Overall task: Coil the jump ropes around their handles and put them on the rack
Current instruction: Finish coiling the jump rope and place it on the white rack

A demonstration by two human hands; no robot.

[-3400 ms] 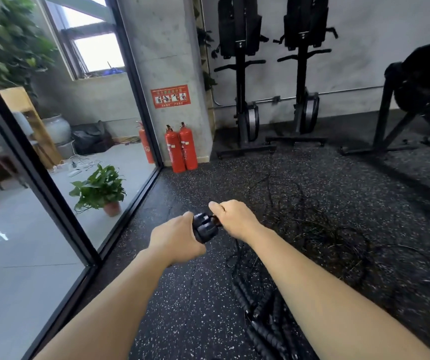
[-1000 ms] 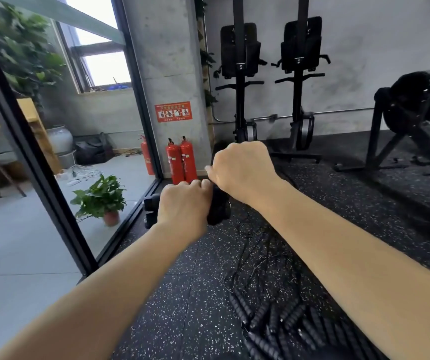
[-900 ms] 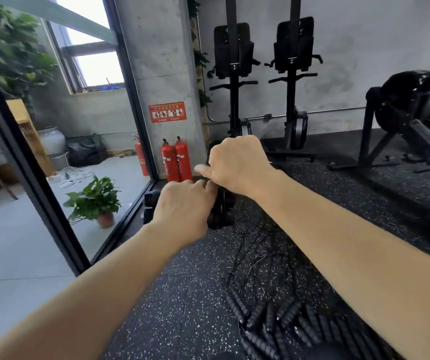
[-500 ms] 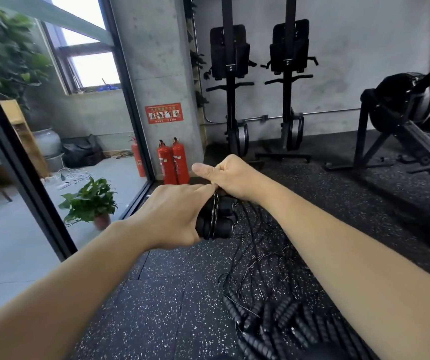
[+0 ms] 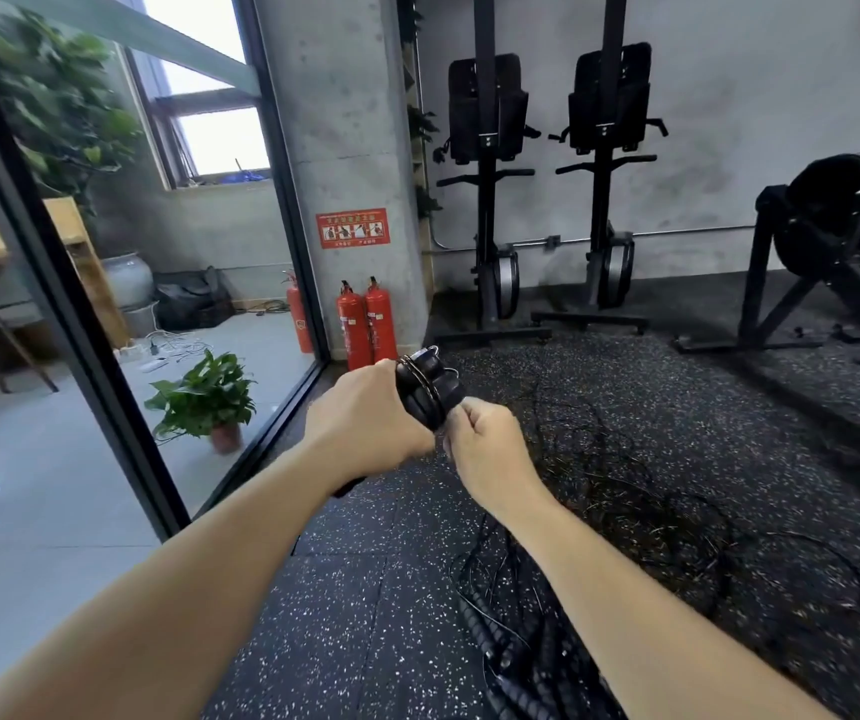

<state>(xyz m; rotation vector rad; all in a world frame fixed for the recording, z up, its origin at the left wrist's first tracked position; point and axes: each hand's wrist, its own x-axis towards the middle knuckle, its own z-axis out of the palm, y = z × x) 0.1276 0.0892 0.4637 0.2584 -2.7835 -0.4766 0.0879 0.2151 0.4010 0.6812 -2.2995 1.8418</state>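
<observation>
My left hand (image 5: 365,418) grips a pair of black jump-rope handles (image 5: 425,389) held together, with a few turns of thin dark rope wound round them. My right hand (image 5: 485,452) sits just right of and below the handles, fingers curled, pinching the thin rope where it leaves the bundle. The rope's free length is hard to trace against the floor. A tangle of thin black ropes (image 5: 625,475) lies on the speckled floor to the right, and several thick beaded ropes (image 5: 516,652) lie beneath my right forearm. No rack for ropes is visible.
A glass wall with a black frame (image 5: 105,366) runs along the left. Two red fire extinguishers (image 5: 365,324) stand by the concrete pillar. Two upright rowing machines (image 5: 547,200) line the back wall, and another black machine (image 5: 833,252) stands at the right. A potted plant (image 5: 204,402) sits behind the glass.
My right hand came down from above the handles to their lower right, carrying the rope round the bundle. My left hand keeps its grip and has turned the handles to tilt up and right.
</observation>
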